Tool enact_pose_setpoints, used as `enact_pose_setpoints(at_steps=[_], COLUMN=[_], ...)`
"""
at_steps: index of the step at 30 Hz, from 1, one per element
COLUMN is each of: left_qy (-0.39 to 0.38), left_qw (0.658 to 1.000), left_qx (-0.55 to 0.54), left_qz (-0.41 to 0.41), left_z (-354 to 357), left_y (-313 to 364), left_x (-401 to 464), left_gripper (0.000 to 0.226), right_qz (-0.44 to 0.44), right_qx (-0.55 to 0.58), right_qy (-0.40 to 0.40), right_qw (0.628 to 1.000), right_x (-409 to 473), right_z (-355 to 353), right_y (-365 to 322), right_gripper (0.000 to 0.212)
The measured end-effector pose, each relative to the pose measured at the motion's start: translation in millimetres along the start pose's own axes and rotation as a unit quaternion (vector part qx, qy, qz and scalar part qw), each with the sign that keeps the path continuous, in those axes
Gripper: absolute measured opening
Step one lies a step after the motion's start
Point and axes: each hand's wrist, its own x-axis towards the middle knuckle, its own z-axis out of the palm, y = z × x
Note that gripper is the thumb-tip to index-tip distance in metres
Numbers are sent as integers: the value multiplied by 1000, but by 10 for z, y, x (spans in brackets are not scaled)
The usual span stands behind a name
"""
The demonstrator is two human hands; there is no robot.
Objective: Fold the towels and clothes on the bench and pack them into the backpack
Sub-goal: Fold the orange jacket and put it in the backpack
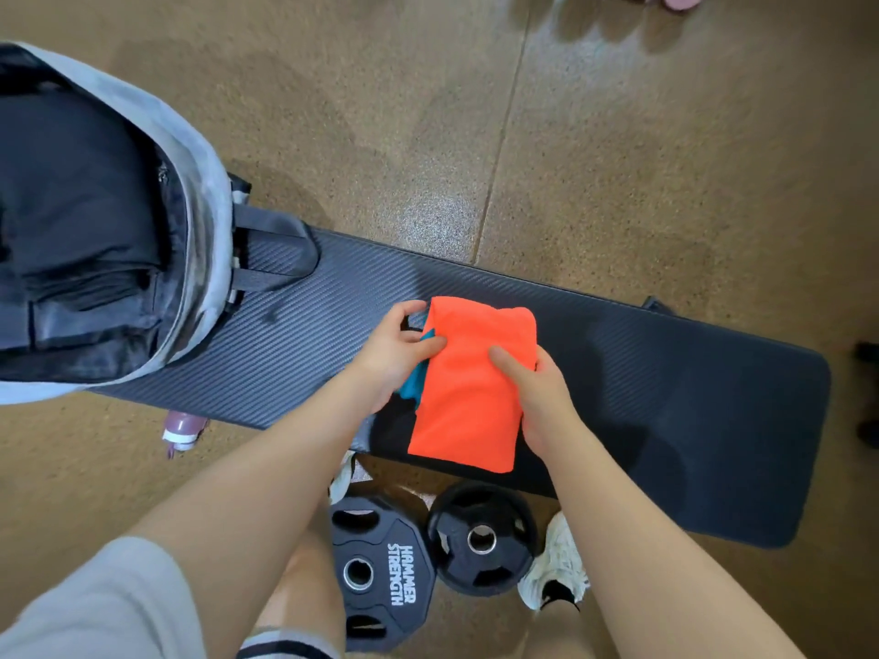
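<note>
A view from above, looking down at a speckled tan gym floor. A long black padded bench, the tabletop, runs across the middle from upper left to lower right. At its left end stands a grey backpack, unzipped wide, its dark lining showing with what may be dark cloth inside.

Near the middle of the tabletop, close to the person's edge, lies a bright orange towel, folded into a neat upright rectangle with soft, rounded edges. It sits on top of other folded items: a teal cloth peeks out at its left side, with something dark just below that.

The left hand holds the left side of the stack, thumb lying on the orange towel and fingers curled around the far left corner. The right hand grips the right edge, thumb on top and fingers wrapped under the side, out of sight.

The step in hand appears to be lifting the folded stack to carry it left into the backpack. To do it well, both hands should squeeze inward and support from beneath so the layers stay aligned, then lower it flat into the open compartment.

On the floor near the person's feet lie two black weight plates and a small bottle.
</note>
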Motion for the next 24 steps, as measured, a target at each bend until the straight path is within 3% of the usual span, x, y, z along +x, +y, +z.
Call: enact_pose_setpoints(at_steps=[4, 8, 11, 13, 16, 18, 21, 24], left_qy=[-78, -135, -70, -31, -57, -87, -113, -71], left_qw=[995, 987, 994, 990, 973, 965, 960, 957], left_qx=[20, 45, 53, 101, 175, 196, 200, 214], left_qz=[66, 79, 72, 96, 140, 152, 161, 180], left_z=[-43, -46, -90, -189, -507, -838, -1502, -2284], left_y=[33, 53, 90, 139, 319, 438, 629, 775], left_x=[-393, -985, -1412, -1629, -1859, -1958, -2010, -2006], left_gripper=[47, 57, 97, 105, 94, 85, 68, 52], right_qz=[-95, -144, -169, -182, -227, -239, -241, -232], right_qx=[-88, -215, -357, -442, -510, -523, -516, -498], right_qy=[-95, -193, -251, -284, -309, -315, -296, -288], right_qw=[987, 946, 884, 831, 770, 755, 767, 785], right_x=[-264, -624, -949, -1159, -1420, -1537, -1640, -1692], right_z=[-240, -378, -354, -235, 175, 564, 1270, 2073], right_y=[-200, -493, -742, -875, -991, -1012, -1024, -1015], right_gripper=[42, 50, 51, 48, 47, 49, 47, 44])
